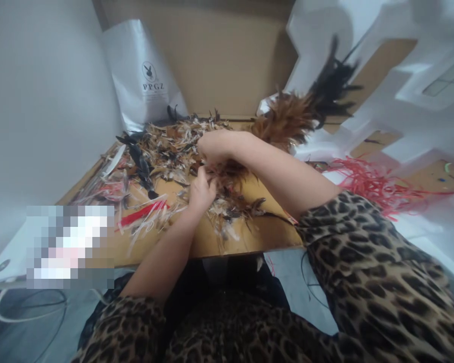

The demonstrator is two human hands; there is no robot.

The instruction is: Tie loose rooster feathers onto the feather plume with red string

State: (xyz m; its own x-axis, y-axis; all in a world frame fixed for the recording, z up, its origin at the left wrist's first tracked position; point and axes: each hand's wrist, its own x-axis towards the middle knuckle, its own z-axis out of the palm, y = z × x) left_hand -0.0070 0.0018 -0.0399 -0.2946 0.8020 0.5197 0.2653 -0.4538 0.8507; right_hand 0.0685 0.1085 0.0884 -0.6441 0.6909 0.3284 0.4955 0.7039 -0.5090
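Note:
A heap of loose brown, black and white feathers covers a cardboard board in front of me. My right hand is closed over a brown feather tuft at the middle of the heap. Just below it, my left hand pinches brown feathers hanging from the same tuft. A finished feather duster, brown with black tips, rises behind my right forearm. Both arms wear leopard-print sleeves.
A silver bag with a rabbit logo leans at the back left. Red plastic strips lie to the right, a red feather to the left. White foam pieces stand at the right. A cardboard wall closes the back.

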